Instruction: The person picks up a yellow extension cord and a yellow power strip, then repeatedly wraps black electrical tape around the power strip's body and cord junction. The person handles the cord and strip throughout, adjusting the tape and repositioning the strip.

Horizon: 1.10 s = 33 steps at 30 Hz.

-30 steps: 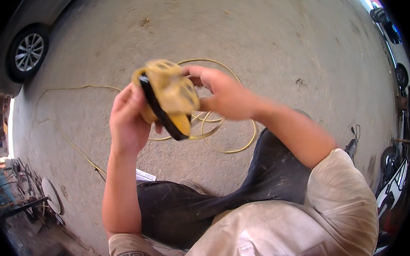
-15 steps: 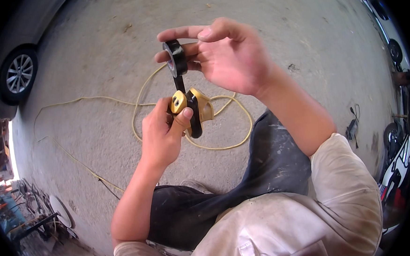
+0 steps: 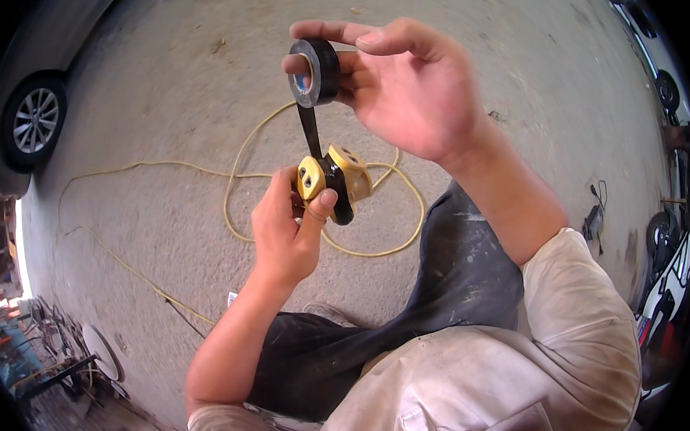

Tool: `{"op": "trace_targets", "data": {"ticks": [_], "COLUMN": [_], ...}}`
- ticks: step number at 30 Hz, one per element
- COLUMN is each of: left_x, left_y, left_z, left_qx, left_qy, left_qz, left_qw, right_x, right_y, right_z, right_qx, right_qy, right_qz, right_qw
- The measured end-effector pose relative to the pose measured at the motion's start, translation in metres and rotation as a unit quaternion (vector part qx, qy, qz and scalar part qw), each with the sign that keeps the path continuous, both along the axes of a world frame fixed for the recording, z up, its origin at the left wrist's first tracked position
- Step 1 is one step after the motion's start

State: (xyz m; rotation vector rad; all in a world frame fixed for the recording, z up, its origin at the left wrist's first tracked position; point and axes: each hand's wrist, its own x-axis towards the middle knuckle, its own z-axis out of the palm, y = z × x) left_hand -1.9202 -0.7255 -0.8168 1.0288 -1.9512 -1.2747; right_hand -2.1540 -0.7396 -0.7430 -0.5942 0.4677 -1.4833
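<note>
My left hand (image 3: 287,231) grips a yellow extension cord socket block (image 3: 357,174), with the thumb pressed against its near side. Black tape is wound round the block's middle, between two yellow faces with outlet holes. A taut strip of black tape (image 3: 308,129) runs up from the block to a roll of electrical tape (image 3: 325,73). That roll hangs on a finger of my right hand (image 3: 420,92), the fingertip poking through its core. The index finger and thumb of this hand stretch above the roll.
A yellow cord (image 3: 406,247) lies looped on the concrete floor below and trails off left. A car wheel (image 3: 34,124) stands at the far left, a cluttered heap of parts (image 3: 61,351) at the lower left. On the right are a small black device with a cable (image 3: 595,217) and a motorbike (image 3: 667,290).
My right hand and the tape roll have moved up and slightly right, lengthening the strip. My left hand has shifted a little right, turning the socket block so more of its far yellow face shows.
</note>
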Motion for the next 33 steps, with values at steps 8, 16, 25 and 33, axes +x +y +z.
{"op": "trace_targets", "data": {"ticks": [8, 16, 25, 33], "left_x": [-0.007, -0.001, 0.026, 0.048], "left_y": [0.004, -0.029, -0.059, -0.066], "left_z": [0.004, 0.005, 0.024, 0.042], "left_qx": [0.011, 0.16, 0.19, 0.186], "left_qy": [-0.005, 0.109, 0.253, 0.356], "left_qz": [0.018, 0.135, 0.212, 0.191], "left_qw": [1.0, 0.972, 0.925, 0.896], "right_x": [0.004, 0.035, 0.083, 0.076], "right_y": [0.005, 0.031, 0.053, 0.037], "right_z": [0.019, 0.025, -0.001, -0.012], "right_qx": [0.006, -0.022, 0.022, -0.049], "right_qy": [0.032, 0.173, 0.478, 0.62], "right_qz": [-0.033, 0.061, 0.009, -0.067], "right_qw": [0.999, 0.983, 0.878, 0.78]}}
